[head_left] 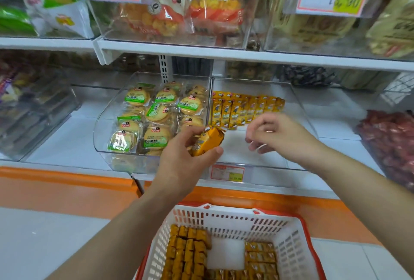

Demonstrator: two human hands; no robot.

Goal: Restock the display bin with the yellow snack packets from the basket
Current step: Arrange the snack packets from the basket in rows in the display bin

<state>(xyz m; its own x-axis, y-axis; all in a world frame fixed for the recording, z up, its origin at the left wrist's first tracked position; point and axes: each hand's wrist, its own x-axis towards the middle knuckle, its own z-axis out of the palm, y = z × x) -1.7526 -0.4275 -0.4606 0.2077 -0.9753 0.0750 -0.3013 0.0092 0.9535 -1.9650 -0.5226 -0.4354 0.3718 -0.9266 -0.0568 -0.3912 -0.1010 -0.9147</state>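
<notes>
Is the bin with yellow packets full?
Partly full: the clear plastic display bin holds yellow snack packets only at its back; front bare.

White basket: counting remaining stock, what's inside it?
The basket holds yellow snack packets in rows along its left, near and right sides, with bare white bottom in the middle. Lower layers are covered; the near end is out of frame.
</notes>
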